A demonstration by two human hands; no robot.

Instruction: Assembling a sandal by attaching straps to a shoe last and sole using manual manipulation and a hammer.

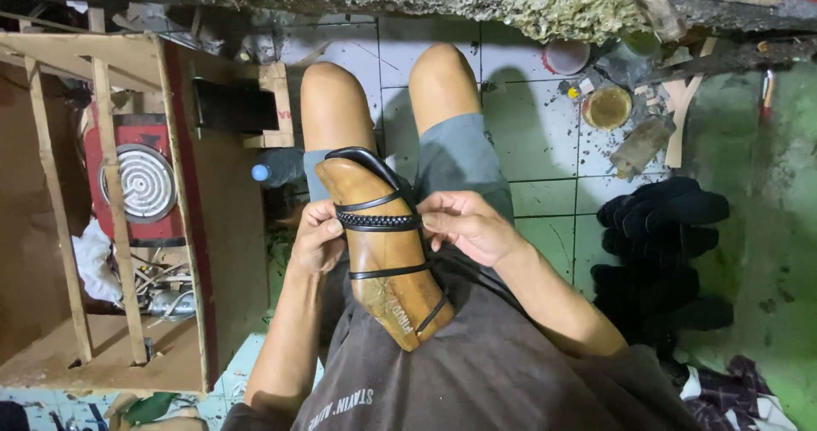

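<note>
A wooden shoe last (385, 256) rests on my lap, toe toward my chest, with black sandal straps (377, 221) stretched across it and a black sole piece at its far end. My left hand (316, 239) grips the last's left side at the braided strap. On the other side my right hand (466, 225) pinches the same strap's end with fingertips against the wood. My bare knees point away over the tiled floor.
A wooden frame stand (128, 227) with a red round-coil heater (140, 180) sits at left. A pile of black soles (664, 252) lies at right. Glue tins (607, 106), a bottle (272, 169) and scraps sit near a rough wall edge ahead.
</note>
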